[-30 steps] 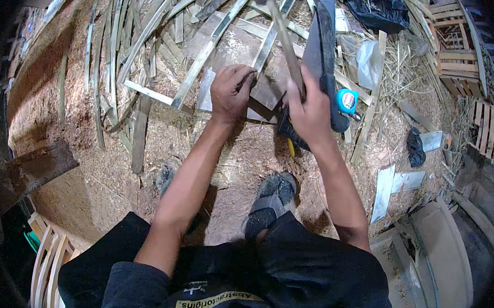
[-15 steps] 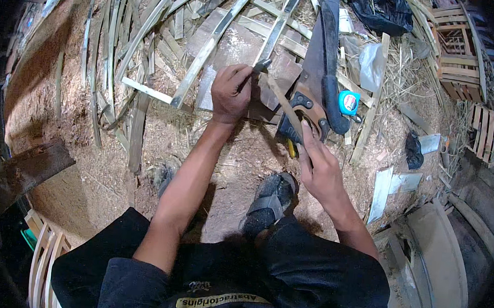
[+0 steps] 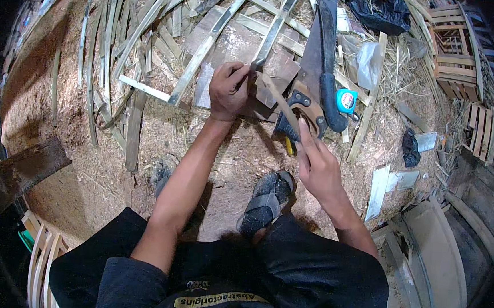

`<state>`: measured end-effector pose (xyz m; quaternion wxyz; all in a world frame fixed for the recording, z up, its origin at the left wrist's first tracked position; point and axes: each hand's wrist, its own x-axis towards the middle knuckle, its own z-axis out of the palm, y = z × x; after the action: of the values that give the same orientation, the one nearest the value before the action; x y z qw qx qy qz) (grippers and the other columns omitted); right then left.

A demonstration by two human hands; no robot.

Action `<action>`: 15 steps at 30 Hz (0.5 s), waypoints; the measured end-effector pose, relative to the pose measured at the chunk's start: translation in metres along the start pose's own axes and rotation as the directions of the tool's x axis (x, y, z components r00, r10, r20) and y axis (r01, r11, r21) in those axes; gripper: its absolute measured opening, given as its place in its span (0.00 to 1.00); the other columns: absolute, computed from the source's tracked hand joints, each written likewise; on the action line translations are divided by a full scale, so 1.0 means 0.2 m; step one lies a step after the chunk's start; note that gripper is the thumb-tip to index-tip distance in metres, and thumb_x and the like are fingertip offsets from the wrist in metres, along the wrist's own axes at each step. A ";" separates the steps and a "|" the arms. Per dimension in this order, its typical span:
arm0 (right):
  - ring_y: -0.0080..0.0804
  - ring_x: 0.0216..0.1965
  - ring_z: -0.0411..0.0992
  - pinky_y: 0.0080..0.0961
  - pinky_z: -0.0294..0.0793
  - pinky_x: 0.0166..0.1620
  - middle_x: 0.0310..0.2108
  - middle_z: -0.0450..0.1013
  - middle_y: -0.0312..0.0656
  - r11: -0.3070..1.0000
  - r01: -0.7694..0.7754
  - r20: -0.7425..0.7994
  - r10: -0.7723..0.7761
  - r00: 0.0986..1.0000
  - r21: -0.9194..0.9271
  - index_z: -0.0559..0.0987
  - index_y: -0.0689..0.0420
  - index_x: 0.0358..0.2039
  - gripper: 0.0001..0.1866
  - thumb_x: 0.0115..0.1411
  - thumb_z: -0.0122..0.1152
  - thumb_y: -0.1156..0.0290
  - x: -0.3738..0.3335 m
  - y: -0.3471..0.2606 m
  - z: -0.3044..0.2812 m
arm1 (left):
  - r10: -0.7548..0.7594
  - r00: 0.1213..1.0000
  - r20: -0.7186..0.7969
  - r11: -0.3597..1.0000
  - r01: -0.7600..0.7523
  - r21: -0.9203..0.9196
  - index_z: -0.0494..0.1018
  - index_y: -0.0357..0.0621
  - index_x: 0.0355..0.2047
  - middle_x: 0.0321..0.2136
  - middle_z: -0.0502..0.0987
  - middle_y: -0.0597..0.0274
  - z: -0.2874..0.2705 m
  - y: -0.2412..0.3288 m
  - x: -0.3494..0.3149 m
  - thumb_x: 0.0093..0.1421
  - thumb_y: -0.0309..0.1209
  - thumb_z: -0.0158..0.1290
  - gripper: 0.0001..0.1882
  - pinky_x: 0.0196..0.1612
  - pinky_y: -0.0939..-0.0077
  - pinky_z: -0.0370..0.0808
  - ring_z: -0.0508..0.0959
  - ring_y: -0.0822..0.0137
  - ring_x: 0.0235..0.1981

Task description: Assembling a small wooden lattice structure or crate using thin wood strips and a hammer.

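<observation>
My right hand [image 3: 319, 167] is wrapped round the wooden handle of a hammer [image 3: 278, 98]. The dark hammer head is beside the near end of a pale wooden slat [image 3: 277, 27], close to my left fingertips; whether it touches the slat is unclear. My left hand [image 3: 228, 92] is closed at that same slat end, and whatever its fingers pinch is hidden. A second slat [image 3: 214, 34] runs alongside to the left and meets a short crosspiece [image 3: 144, 88] at its near end. Under the slats lies a worn flat board [image 3: 205, 85].
Just beyond my right hand lie a handsaw [image 3: 309, 72], a long black tool [image 3: 329, 82] and a blue tape measure [image 3: 346, 100]. Loose strips [image 3: 111, 41] are heaped at the left. Slatted wooden crates [image 3: 457, 51] stand at the far right. Wood shavings cover the ground.
The hammer head has dropped slightly toward the slat's near end. My left hand stays closed in nearly the same place, and the whole view has shifted a little.
</observation>
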<state>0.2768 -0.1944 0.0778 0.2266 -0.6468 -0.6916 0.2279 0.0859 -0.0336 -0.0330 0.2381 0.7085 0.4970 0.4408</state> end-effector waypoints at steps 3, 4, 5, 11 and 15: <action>0.48 0.25 0.74 0.39 0.76 0.27 0.29 0.73 0.50 0.998 -0.005 -0.025 0.007 1.000 0.060 0.63 0.53 0.68 0.37 0.58 0.61 0.80 -0.01 0.00 0.00 | -0.025 1.000 0.001 1.000 0.025 -0.017 0.81 0.42 0.36 0.33 0.78 0.58 0.01 0.01 0.00 0.53 0.28 0.65 0.10 0.40 0.66 0.74 0.78 0.55 0.36; 0.48 0.25 0.74 0.39 0.76 0.27 0.29 0.72 0.50 0.998 -0.006 -0.029 0.008 1.000 0.057 0.63 0.53 0.68 0.37 0.58 0.61 0.80 -0.02 -0.01 0.00 | -0.026 1.000 -0.005 1.000 0.026 -0.015 0.81 0.43 0.36 0.34 0.78 0.58 0.01 0.02 0.00 0.53 0.27 0.65 0.10 0.40 0.66 0.74 0.78 0.55 0.36; 0.48 0.25 0.73 0.40 0.75 0.27 0.29 0.72 0.49 0.999 -0.007 -0.032 0.009 0.999 0.054 0.63 0.53 0.68 0.37 0.58 0.61 0.80 -0.03 -0.01 0.00 | -0.027 1.000 -0.010 1.000 0.027 -0.014 0.81 0.43 0.36 0.34 0.78 0.58 0.02 0.03 0.00 0.53 0.26 0.64 0.10 0.40 0.66 0.74 0.78 0.55 0.36; 0.47 0.25 0.73 0.40 0.75 0.27 0.28 0.71 0.48 0.996 0.005 -0.073 0.002 0.997 0.088 0.63 0.54 0.68 0.38 0.57 0.61 0.80 -0.05 -0.02 0.04 | -0.032 0.999 -0.020 0.999 0.031 -0.043 0.81 0.43 0.36 0.33 0.78 0.57 0.01 0.02 -0.01 0.53 0.26 0.64 0.09 0.40 0.66 0.74 0.78 0.55 0.36; 0.46 0.24 0.73 0.39 0.75 0.27 0.27 0.71 0.47 1.000 -0.016 -0.008 0.016 1.000 -0.005 0.63 0.54 0.68 0.37 0.57 0.61 0.79 -0.03 -0.01 0.04 | -0.005 0.999 -0.049 0.999 0.003 -0.034 0.81 0.42 0.36 0.33 0.78 0.57 0.01 0.02 0.00 0.53 0.26 0.64 0.09 0.40 0.65 0.74 0.78 0.55 0.36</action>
<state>0.2704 -0.2015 0.0727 0.2261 -0.6540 -0.6859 0.2253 0.0897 -0.0350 -0.0320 0.2388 0.6924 0.4964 0.4660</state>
